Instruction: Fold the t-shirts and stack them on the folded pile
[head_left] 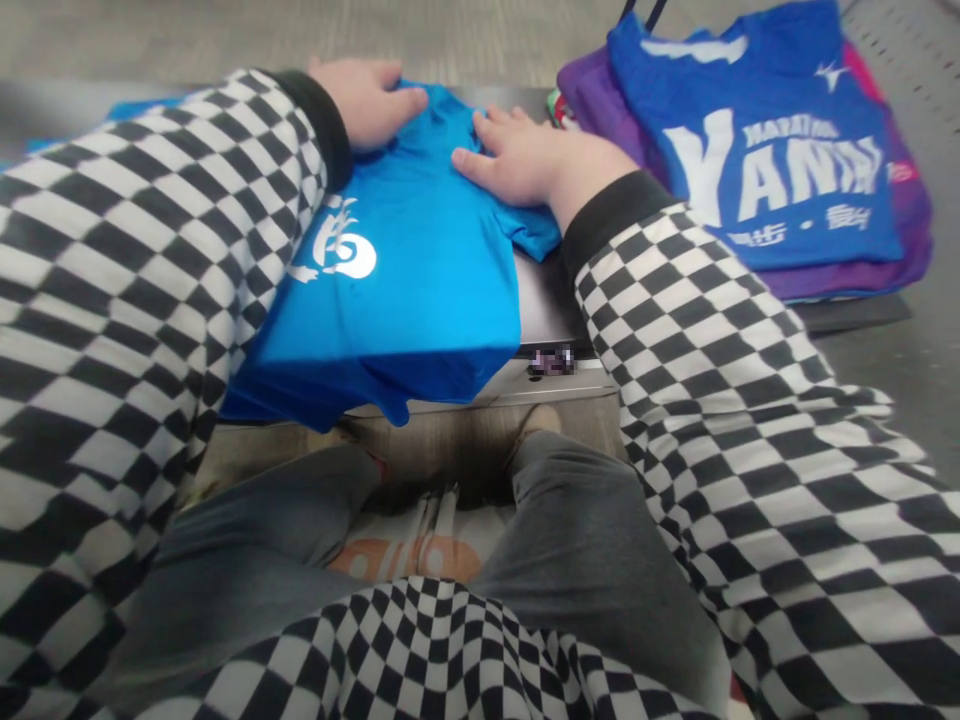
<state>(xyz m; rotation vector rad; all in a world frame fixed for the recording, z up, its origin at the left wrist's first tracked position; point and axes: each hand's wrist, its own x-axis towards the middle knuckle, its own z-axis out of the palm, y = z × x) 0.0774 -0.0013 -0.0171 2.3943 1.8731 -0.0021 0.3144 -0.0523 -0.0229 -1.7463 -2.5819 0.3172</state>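
Observation:
A bright blue T-shirt (420,270) with a white printed design lies spread before me, its lower part hanging over the near edge of the table (544,290). My left hand (364,100) rests on the far part of the shirt, fingers stretched out toward the right. Close by on the right, my right hand (525,155) lies on the shirt near its sleeve, with fingers spread. Neither hand grips the cloth as far as I can see. My left forearm hides part of the shirt's left side.
At the right stands a stack of folded shirts, a blue one (780,150) with white lettering on top and a purple one (825,280) beneath. Below the table are my knees (592,520) and a grey item with an orange print (405,560).

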